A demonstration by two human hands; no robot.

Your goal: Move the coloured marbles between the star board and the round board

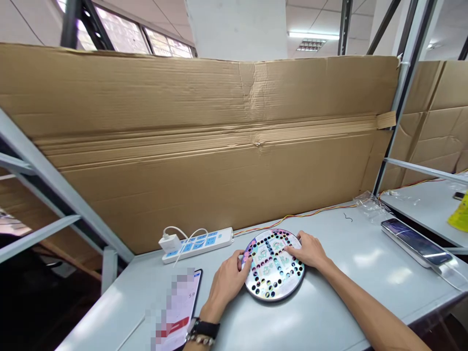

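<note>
1. Phone (181, 307), far left, flat on the desk (329, 312). Its screen is blurred out and its lower end is cut off by the frame.
2. Power strip (199, 242), white with blue sockets, behind the phone, with a white charger (168, 242) plugged into its left end.
3. Your left hand (226, 282), half closed on the left rim of the round board (272, 265). The fingertips press on the edge and the thumb is hidden from view. A dark band is on the wrist.
4. Round board, lying on the desk between your two hands. It is a shiny disc with rings of small dark holes and coloured print. The print is too small to read.
5. Your right hand (309, 251), loosely spread, fingers resting on the board's upper right face. You cannot tell whether it grips the rim.
6. Coloured wires (310, 212), running along the cardboard wall (219, 146).
7. Second phone (415, 241), near the right desk edge.
</note>
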